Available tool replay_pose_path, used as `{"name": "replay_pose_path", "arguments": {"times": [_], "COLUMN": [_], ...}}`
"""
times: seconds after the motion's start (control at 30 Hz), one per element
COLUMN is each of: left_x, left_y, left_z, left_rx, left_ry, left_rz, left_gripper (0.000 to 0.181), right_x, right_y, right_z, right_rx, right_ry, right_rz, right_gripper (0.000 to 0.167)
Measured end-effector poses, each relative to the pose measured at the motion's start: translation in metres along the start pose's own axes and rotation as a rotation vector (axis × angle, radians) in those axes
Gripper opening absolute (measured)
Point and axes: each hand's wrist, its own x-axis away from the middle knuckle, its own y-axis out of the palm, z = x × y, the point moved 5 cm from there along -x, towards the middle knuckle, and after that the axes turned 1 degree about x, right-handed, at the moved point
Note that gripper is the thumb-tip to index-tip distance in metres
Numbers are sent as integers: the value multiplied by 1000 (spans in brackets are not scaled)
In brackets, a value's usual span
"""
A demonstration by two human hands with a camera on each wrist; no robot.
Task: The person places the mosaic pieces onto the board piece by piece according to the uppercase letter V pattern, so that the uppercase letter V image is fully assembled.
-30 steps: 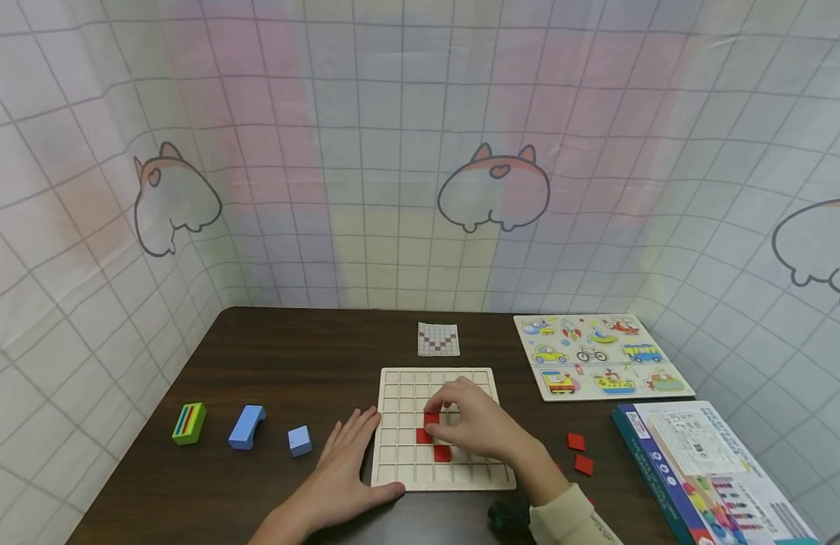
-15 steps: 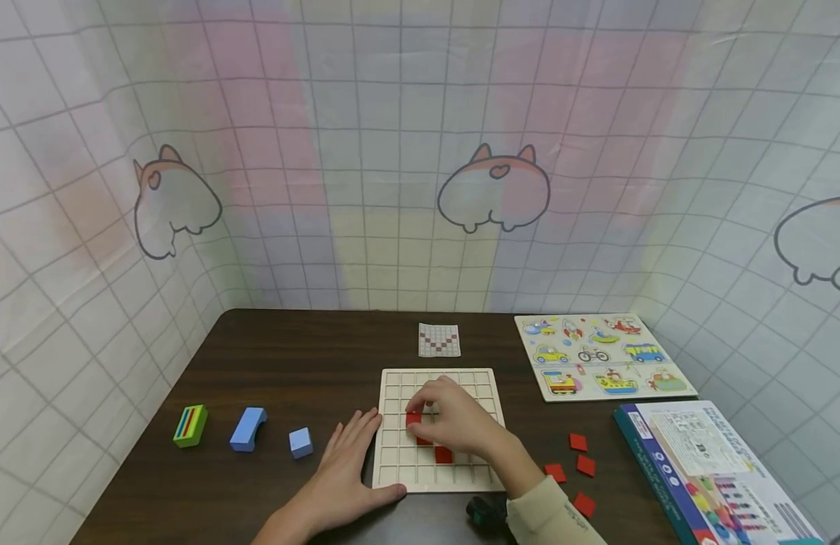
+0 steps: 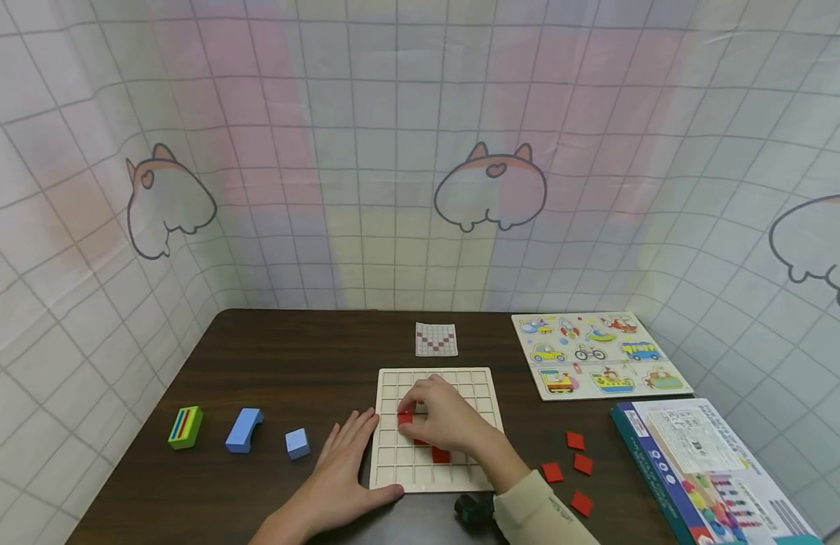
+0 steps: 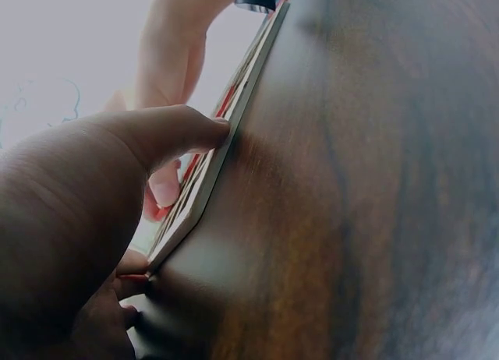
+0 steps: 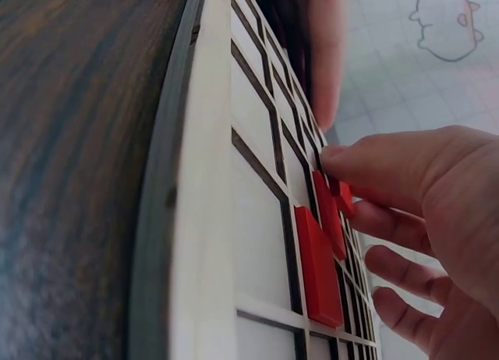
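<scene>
A pale wooden grid board (image 3: 461, 484) lies at the middle of the table. My left hand (image 3: 338, 477) rests at its left side with fingers spread straight; the thumb (image 4: 191, 130) touches the near edge. Above the board's left half, my right hand (image 3: 443, 416) pinches a red square tile (image 3: 405, 418) between thumb and fingers. In the right wrist view this pinched tile (image 5: 343, 196) stands at the grid, just beyond two other red tiles. One of those is a red tile (image 3: 440, 455) set in a cell; the other is partly hidden by my hand.
Several loose red tiles (image 3: 552, 472) lie right of the board. Behind it is a small pattern card (image 3: 436, 340). A picture puzzle board (image 3: 604, 356) and a box (image 3: 713, 469) are at right. Two blue blocks (image 3: 244, 431) and a green block (image 3: 185, 427) stand at left.
My right hand has moved left across the board with the red tile, from near the middle to the left columns. Its forearm now uncovers more loose tiles. The left hand stays in place.
</scene>
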Motion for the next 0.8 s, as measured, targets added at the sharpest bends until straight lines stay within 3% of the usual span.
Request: {"name": "replay_pose_path", "arguments": {"times": [0.27, 0.8], "left_x": [-1, -1], "left_y": [1, 1], "left_z": [-2, -1], "left_rx": [6, -1], "left_ry": [-10, -7], "left_rz": [-5, -1], "left_gripper": [127, 126], "right_x": [-3, 3], "right_y": [3, -4], "right_z": [2, 0], "right_rx": [5, 30], "right_ry": [26, 1], "right_rz": [2, -9], "right_gripper": [17, 17]}}
